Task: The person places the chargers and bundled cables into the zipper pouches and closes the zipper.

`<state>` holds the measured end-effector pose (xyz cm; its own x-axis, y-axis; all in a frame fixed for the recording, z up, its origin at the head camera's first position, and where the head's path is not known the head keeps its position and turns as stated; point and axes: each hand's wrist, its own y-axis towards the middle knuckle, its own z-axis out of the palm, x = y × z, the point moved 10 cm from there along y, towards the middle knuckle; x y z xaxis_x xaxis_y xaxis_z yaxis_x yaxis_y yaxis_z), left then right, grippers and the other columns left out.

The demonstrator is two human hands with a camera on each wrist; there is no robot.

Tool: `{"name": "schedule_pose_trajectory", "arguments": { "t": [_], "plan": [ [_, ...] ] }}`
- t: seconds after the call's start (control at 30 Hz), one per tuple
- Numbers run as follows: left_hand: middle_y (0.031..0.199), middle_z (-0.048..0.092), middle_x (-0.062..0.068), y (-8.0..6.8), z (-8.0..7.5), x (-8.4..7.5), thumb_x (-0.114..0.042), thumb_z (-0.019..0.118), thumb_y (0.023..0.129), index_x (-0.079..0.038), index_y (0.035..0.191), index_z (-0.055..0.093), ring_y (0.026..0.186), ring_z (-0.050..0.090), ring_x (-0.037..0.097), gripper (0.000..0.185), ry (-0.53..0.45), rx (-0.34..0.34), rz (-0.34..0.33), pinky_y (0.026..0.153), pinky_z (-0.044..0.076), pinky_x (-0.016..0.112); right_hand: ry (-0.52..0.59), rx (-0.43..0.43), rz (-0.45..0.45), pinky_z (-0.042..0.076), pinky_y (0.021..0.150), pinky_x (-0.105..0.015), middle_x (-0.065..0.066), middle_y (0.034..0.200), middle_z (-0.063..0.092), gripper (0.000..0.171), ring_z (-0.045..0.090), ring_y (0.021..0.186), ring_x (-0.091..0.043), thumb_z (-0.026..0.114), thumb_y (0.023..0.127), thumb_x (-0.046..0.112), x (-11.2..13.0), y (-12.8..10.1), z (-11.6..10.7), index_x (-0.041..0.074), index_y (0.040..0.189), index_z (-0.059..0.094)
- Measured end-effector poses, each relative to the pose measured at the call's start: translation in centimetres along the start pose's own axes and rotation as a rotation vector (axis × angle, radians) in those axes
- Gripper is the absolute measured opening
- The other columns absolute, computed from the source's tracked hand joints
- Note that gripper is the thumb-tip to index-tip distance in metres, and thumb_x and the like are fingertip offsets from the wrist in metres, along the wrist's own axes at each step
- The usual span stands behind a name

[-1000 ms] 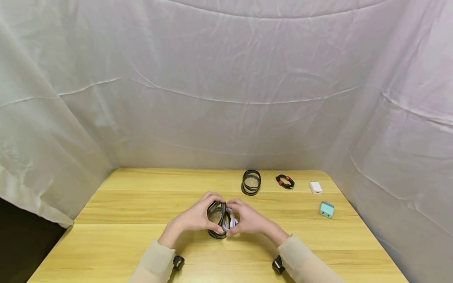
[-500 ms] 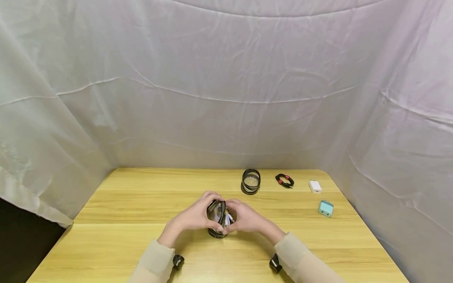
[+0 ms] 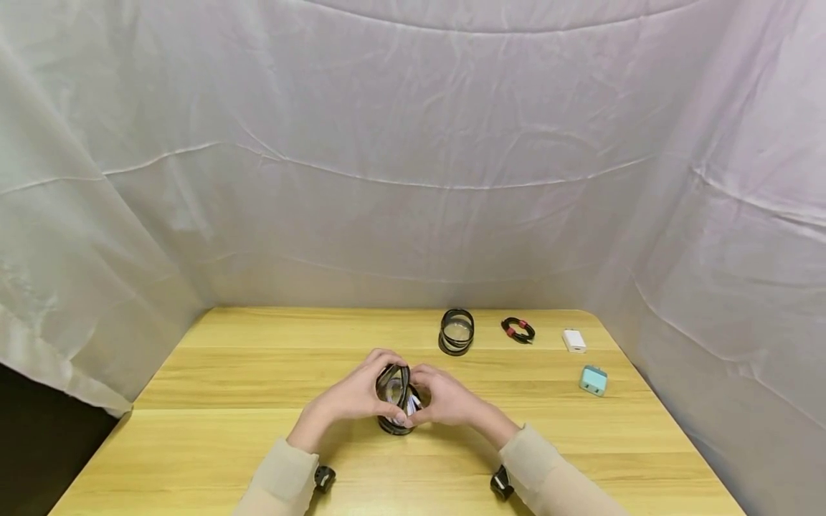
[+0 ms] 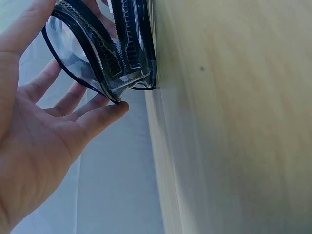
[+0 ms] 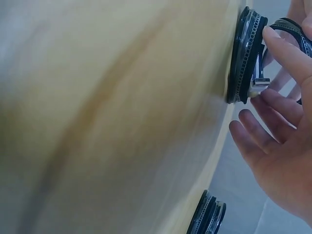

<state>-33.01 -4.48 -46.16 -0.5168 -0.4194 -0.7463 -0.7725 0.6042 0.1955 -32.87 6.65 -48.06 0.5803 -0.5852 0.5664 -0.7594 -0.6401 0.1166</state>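
**Both hands on a clear zip pouch at mid-table**

A person sits at a wooden table (image 3: 258,380) hung round with pale cloth (image 3: 413,158). Both hands meet near the middle of the table, close to the person, around a small round pouch (image 3: 395,398) of clear plastic with black edging and a black zip. The pouch stands on the table, its lower edge touching the wood.

The left hand (image 3: 351,396) curls round the pouch's left side, thumb over the top and fingertips at the bottom edge; the left wrist view shows those fingers (image 4: 97,114) pressed against the clear wall beside the zip teeth. The right hand (image 3: 448,396) holds the other side. In the right wrist view its thumb lies on the black rim by the metal zip pull (image 5: 260,82), while the other fingers (image 5: 253,141) are spread and only loosely bent below it. Something white shows inside the pouch, too small to make out.

Farther back and to the right stands a second pouch (image 3: 457,332) of the same kind. Beyond it, well apart, lie a coiled black cable (image 3: 518,330) with red ties, a white charger (image 3: 573,340), and a teal plug (image 3: 594,380) near the right edge.
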Motion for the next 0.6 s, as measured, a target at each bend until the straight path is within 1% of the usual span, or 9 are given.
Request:
{"name": "schedule_pose_trajectory", "arguments": {
  "t": [0.07, 0.23, 0.27, 0.33, 0.4, 0.5, 0.53, 0.6],
  "plan": [
    [0.147, 0.043, 0.007, -0.03, 0.02, 0.03, -0.035, 0.097, 0.069, -0.013, 0.144, 0.05, 0.135, 0.05, 0.032, 0.091, -0.007, 0.001, -0.006, 0.116, 0.042, 0.055, -0.018, 0.006, -0.011, 0.051, 0.106, -0.042, -0.003, 0.136, 0.064, 0.067, 0.06, 0.121, -0.021, 0.093, 0.078, 0.03, 0.16, -0.01, 0.0, 0.006, 0.135, 0.066],
    [0.148, 0.043, 0.008, 0.0, -0.08, 0.09, -0.034, 0.096, 0.071, -0.012, 0.145, 0.05, 0.133, 0.052, 0.033, 0.09, -0.002, 0.003, -0.013, 0.113, 0.045, 0.055, -0.077, 0.039, -0.021, 0.046, 0.112, -0.047, 0.002, 0.13, 0.07, 0.054, 0.061, 0.123, -0.019, 0.09, 0.08, 0.036, 0.11, 0.16, 0.1, 0.012, 0.126, 0.073],
    [0.147, 0.043, 0.009, 0.02, -0.11, 0.07, -0.034, 0.096, 0.071, -0.011, 0.144, 0.05, 0.132, 0.052, 0.033, 0.089, -0.005, 0.002, -0.009, 0.112, 0.045, 0.055, -0.075, 0.048, -0.027, 0.046, 0.112, -0.046, 0.002, 0.13, 0.071, 0.051, 0.062, 0.122, -0.018, 0.089, 0.082, 0.035, 0.15, 0.18, 0.12, 0.012, 0.125, 0.074],
    [0.147, 0.043, 0.008, 0.06, -0.12, 0.07, -0.033, 0.097, 0.071, -0.012, 0.144, 0.051, 0.131, 0.053, 0.032, 0.089, -0.004, 0.003, -0.009, 0.112, 0.046, 0.054, -0.067, 0.063, -0.052, 0.051, 0.106, -0.042, 0.002, 0.127, 0.072, 0.043, 0.066, 0.116, -0.018, 0.084, 0.087, 0.029, 0.31, 0.15, 0.11, 0.011, 0.125, 0.075],
    [0.146, 0.044, 0.008, 0.06, -0.1, 0.07, -0.032, 0.097, 0.071, -0.013, 0.143, 0.051, 0.131, 0.053, 0.032, 0.087, -0.006, 0.005, -0.01, 0.112, 0.047, 0.053, -0.051, 0.068, -0.08, 0.054, 0.1, -0.036, 0.0, 0.127, 0.073, 0.036, 0.068, 0.111, -0.017, 0.079, 0.092, 0.019, 0.48, 0.09, 0.01, 0.009, 0.126, 0.074],
    [0.145, 0.044, 0.008, 0.02, -0.04, 0.07, -0.032, 0.097, 0.071, -0.015, 0.142, 0.052, 0.131, 0.052, 0.031, 0.086, -0.005, 0.006, -0.015, 0.112, 0.046, 0.053, -0.025, 0.065, -0.09, 0.057, 0.087, -0.027, 0.0, 0.122, 0.075, 0.032, 0.068, 0.097, -0.012, 0.073, 0.094, 0.007, 0.41, -0.02, -0.1, 0.008, 0.125, 0.075],
    [0.145, 0.044, 0.008, 0.0, -0.01, 0.05, -0.031, 0.097, 0.071, -0.014, 0.142, 0.052, 0.131, 0.052, 0.031, 0.086, -0.009, 0.005, -0.013, 0.112, 0.046, 0.054, -0.017, 0.063, -0.08, 0.056, 0.083, -0.025, 0.001, 0.117, 0.076, 0.031, 0.067, 0.093, -0.009, 0.073, 0.093, 0.006, 0.23, -0.03, -0.09, 0.009, 0.124, 0.075],
    [0.145, 0.044, 0.008, -0.03, 0.03, 0.01, -0.03, 0.097, 0.071, -0.014, 0.142, 0.052, 0.131, 0.051, 0.031, 0.086, -0.01, 0.003, -0.01, 0.112, 0.045, 0.054, 0.009, 0.064, -0.05, 0.053, 0.07, -0.021, 0.001, 0.099, 0.077, 0.03, 0.062, 0.076, -0.004, 0.075, 0.092, 0.006, -0.08, -0.03, -0.03, 0.011, 0.121, 0.076]
  ]
}}
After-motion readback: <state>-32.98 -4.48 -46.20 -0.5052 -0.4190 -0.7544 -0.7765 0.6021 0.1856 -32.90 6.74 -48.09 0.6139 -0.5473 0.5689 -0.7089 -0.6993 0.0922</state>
